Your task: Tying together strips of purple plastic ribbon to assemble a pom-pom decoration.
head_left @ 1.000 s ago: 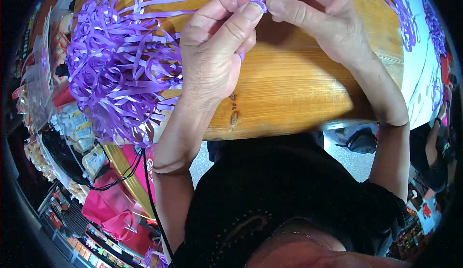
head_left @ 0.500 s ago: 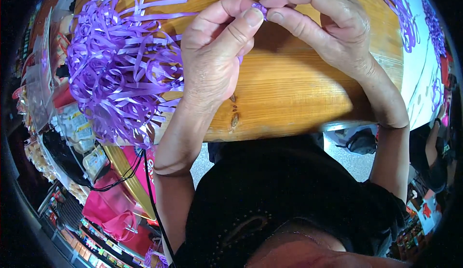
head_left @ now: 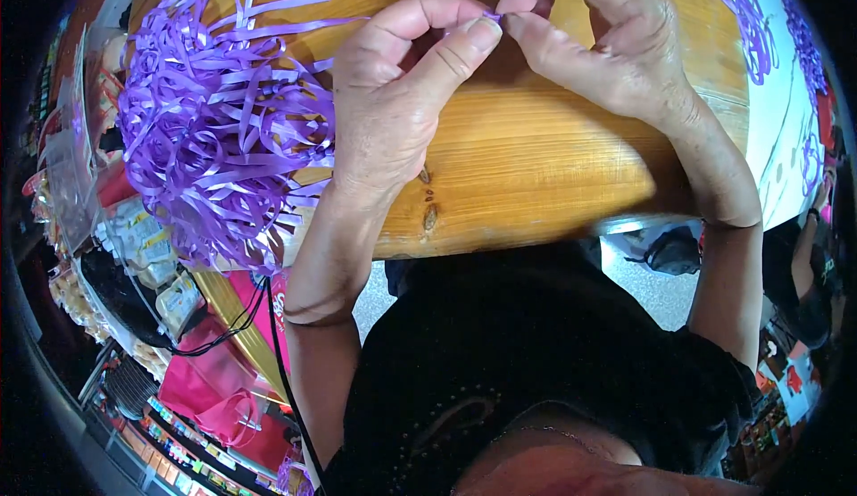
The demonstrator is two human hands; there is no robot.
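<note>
The left hand (head_left: 393, 94) and right hand (head_left: 625, 45) tilt inward at upper centre, curled fingers (head_left: 436, 10) pinching small purple ribbon (head_left: 491, 16).

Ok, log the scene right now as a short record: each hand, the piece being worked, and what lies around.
Left hand: pinching a small purple ribbon piece between thumb and finger
Right hand: thumb and fingertip at the piece's right side; grip unclear
Piece visibility: mostly hidden by fingertips
Left side: loose purple ribbon pile on the wooden table
Right side: purple ribbon loops, white surface
</note>
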